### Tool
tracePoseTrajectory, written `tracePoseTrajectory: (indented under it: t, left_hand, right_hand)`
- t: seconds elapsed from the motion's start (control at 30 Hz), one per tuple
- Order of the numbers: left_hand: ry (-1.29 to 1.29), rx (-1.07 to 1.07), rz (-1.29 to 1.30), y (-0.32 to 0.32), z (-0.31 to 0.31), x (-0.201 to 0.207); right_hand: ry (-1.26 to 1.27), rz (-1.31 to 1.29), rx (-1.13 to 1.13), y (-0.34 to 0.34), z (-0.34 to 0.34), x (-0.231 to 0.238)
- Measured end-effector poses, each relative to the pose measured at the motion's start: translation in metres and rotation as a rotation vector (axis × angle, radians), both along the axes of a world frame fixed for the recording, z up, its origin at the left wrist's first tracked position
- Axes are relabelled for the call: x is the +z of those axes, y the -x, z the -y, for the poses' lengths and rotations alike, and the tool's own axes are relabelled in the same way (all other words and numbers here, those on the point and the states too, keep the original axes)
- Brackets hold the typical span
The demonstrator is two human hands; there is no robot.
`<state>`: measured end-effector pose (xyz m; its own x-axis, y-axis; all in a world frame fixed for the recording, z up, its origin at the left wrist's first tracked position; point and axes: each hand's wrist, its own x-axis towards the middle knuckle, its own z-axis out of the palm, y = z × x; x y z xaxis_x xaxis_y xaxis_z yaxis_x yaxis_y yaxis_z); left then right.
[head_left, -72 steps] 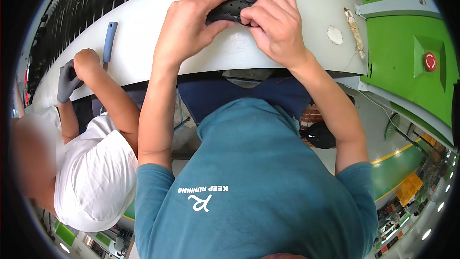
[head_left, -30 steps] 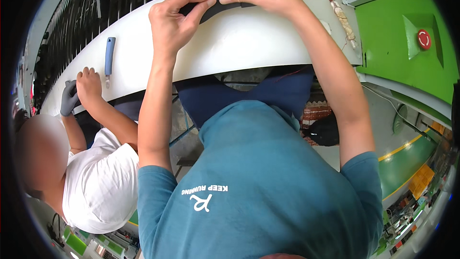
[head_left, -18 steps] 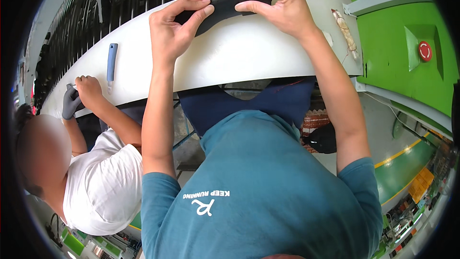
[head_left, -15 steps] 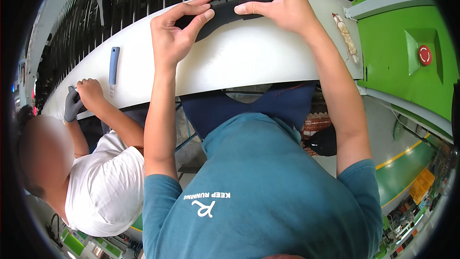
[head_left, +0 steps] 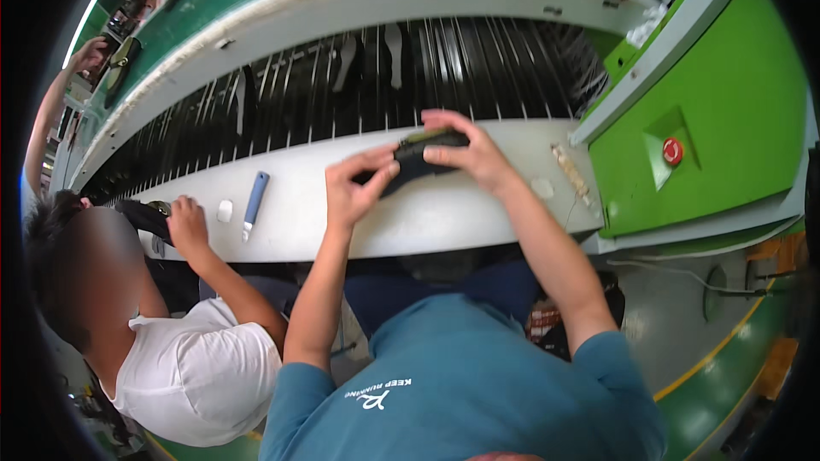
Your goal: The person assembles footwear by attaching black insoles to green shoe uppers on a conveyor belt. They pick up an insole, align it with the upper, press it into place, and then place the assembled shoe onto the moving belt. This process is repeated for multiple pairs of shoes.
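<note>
Over the white worktop [head_left: 307, 239], I hold a black shoe part [head_left: 417, 164] with an olive-green strip along its far edge. My left hand [head_left: 350, 190] pinches its left end between thumb and fingers. The right end is in my right hand [head_left: 478, 158], thumb on the near side and fingers over the far side. My fingers hide parts of both ends. Left of my left hand lies a blue-handled knife [head_left: 255, 202], and beside it a small white disc [head_left: 225, 210].
Beyond the worktop runs a roller conveyor [head_left: 461, 68] carrying dark sole-shaped pieces [head_left: 394, 55]. A green machine [head_left: 709, 119] with a red button [head_left: 673, 151] stands at right, near a wrapped stick [head_left: 571, 173]. At left, a co-worker's hand [head_left: 188, 226] holds a black piece [head_left: 147, 218].
The view has tilted up, showing more of the conveyor and the far green surface. Both my hands still grip the shoe part. The co-worker's hands have moved, with a larger black piece now visible there.
</note>
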<state>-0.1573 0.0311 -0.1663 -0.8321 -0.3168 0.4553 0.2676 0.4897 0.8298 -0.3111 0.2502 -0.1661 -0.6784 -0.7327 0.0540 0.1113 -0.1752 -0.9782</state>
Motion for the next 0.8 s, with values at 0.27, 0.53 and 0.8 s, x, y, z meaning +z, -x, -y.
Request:
tracePoseTrajectory:
  t: [0.27, 0.53, 0.8]
  left_hand:
    - [-0.479, 0.209, -0.246, -0.055, 0.018, -0.025]
    - [-0.243, 0.231, 0.23, -0.052, 0.016, -0.022]
    - [-0.339, 0.206, 0.125, -0.064, 0.013, -0.034]
  right_hand:
    - [0.117, -0.629, -0.317, -0.048, -0.024, 0.102]
    - [0.419, -1.532, -0.866, 0.037, 0.086, 0.326]
    - [-0.992, -1.876, -1.177, 0.213, 0.073, 0.454]
